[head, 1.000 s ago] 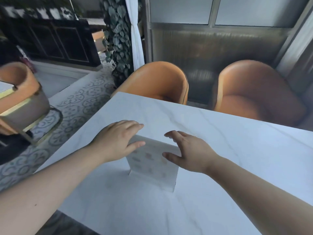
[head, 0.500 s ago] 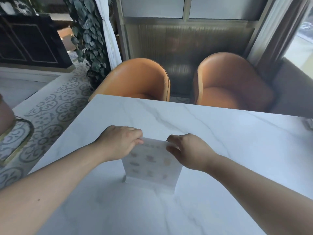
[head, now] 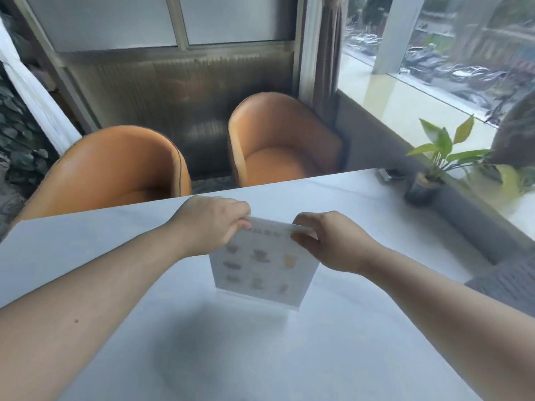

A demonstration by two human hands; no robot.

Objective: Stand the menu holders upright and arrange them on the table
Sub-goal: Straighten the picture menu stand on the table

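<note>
One clear menu holder (head: pixel 262 267) with a printed drinks card stands upright near the middle of the white marble table (head: pixel 86 244). Its base rests on the tabletop. My left hand (head: pixel 211 219) pinches its top left corner. My right hand (head: pixel 327 241) pinches its top right corner. Both hands are closed on the top edge, so that edge is partly hidden by my fingers. No other menu holder is in view.
Two orange tub chairs (head: pixel 115 172) (head: pixel 278 140) stand at the table's far side. A small potted plant (head: pixel 434 169) sits on the ledge at the right, beside a large window. A grey cushion (head: pixel 506 285) lies at the right edge.
Both hands went from hovering open over the holder to gripping its top corners. The view swung to the right, bringing the window and plant into sight.
</note>
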